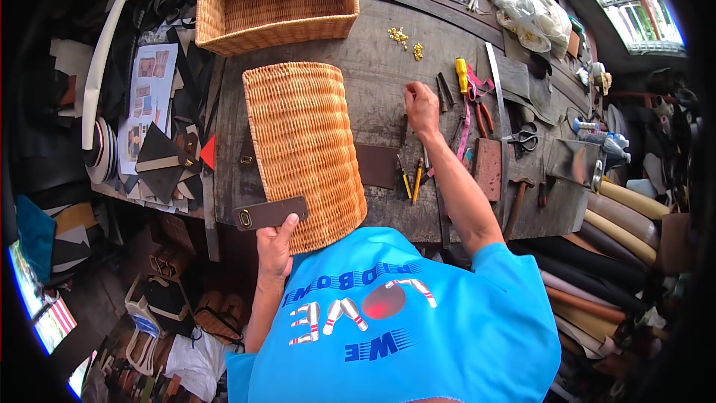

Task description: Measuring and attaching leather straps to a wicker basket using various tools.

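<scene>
A woven wicker panel (302, 149), probably a basket lid, lies tilted on the workbench with its near end against my shirt. My left hand (276, 248) grips a dark brown leather tab (270, 213) with a brass oval fitting, thumb on top, and presses it to the panel's near left edge. The fingers beneath are hidden. My right hand (422, 110) hovers over the bench right of the panel, fingers curled closed; what they hold, if anything, does not show. Dark metal punches (446, 91) lie just beside it. A brown leather piece (377, 166) lies partly under the panel.
A wicker basket (277, 36) stands at the far left. Small brass pieces (399, 36) lie beyond my right hand. To the right are a yellow-handled screwdriver (462, 75), pliers (485, 118), a metal ruler (495, 82), scissors (526, 136), a reddish block (487, 170) and a hammer (520, 194).
</scene>
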The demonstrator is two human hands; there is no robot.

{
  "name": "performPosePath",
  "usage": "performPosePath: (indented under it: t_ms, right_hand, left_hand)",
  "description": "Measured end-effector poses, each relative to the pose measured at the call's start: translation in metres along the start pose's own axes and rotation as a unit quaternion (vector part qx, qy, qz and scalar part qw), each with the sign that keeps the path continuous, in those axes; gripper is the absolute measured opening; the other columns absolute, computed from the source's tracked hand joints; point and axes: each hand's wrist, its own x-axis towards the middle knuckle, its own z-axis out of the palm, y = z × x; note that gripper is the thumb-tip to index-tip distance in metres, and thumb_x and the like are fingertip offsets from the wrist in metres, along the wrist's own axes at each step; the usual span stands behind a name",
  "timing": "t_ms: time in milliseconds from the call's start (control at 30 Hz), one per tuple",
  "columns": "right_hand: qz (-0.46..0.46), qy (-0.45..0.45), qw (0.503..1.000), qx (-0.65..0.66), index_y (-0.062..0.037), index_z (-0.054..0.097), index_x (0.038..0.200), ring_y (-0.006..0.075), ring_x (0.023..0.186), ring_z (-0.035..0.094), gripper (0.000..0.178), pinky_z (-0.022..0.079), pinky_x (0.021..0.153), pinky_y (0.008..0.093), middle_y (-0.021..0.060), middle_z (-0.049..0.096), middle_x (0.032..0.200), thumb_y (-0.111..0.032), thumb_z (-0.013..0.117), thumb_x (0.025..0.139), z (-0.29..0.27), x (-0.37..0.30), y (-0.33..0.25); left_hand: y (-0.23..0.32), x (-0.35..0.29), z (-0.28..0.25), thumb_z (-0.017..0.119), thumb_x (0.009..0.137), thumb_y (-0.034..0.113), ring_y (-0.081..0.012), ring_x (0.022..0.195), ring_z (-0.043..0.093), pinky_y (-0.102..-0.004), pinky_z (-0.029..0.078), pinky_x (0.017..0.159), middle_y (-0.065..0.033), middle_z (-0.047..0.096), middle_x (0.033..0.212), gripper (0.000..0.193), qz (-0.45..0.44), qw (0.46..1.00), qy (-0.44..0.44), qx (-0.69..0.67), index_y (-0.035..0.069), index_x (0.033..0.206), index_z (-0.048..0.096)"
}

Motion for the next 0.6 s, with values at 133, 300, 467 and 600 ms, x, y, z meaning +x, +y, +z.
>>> performPosePath:
  t_ms: [133,300,467,600]
  right_hand:
    - [0.053,0.023,0.998,-0.014,-0.0033,0.071,0.09,0.0347,0.084,0.067,0.016,0.053,0.077,0.0411,0.0177,0.069,0.09,-0.017,0.068,0.083,0.034,0.078,0.033]
    - [0.052,0.026,0.989,-0.136,-0.0109,0.076,0.093,0.0339,0.084,0.068,0.023,0.053,0.08,0.0426,0.0152,0.071,0.089,-0.03,0.071,0.083,0.048,0.12,0.03]
    - [0.114,-0.074,0.97,-0.204,-0.0172,0.077,0.096,0.0343,0.088,0.069,0.025,0.054,0.079,0.0445,0.0137,0.072,0.093,-0.037,0.073,0.08,0.051,0.135,0.026]
    - [-0.03,-0.077,0.961,-0.263,-0.0058,0.07,0.091,0.0395,0.086,0.066,0.028,0.053,0.076,0.0485,0.0197,0.068,0.091,-0.032,0.062,0.088,0.028,0.136,0.028]
  left_hand:
    - [0.006,-0.007,0.012,0.066,0.091,0.0,-0.0142,0.103,0.06,-0.0301,0.046,0.095,-0.0065,0.066,0.113,0.028,0.019,1.0,0.017,0.013,-0.002,0.118,0.061]
    - [0.006,-0.012,0.011,0.067,0.089,-0.001,-0.0136,0.101,0.062,-0.0297,0.047,0.093,-0.0056,0.067,0.11,0.026,0.013,0.999,0.043,0.03,-0.002,0.114,0.063]
    - [0.007,-0.015,0.015,0.068,0.088,0.001,-0.0128,0.1,0.062,-0.0292,0.047,0.092,-0.0051,0.068,0.106,0.022,0.004,0.997,0.061,0.055,-0.002,0.11,0.065]
    - [0.013,-0.006,0.019,0.067,0.09,0.004,-0.012,0.099,0.061,-0.0278,0.046,0.091,-0.0051,0.068,0.106,0.022,-0.008,0.997,0.019,0.071,-0.003,0.111,0.066]
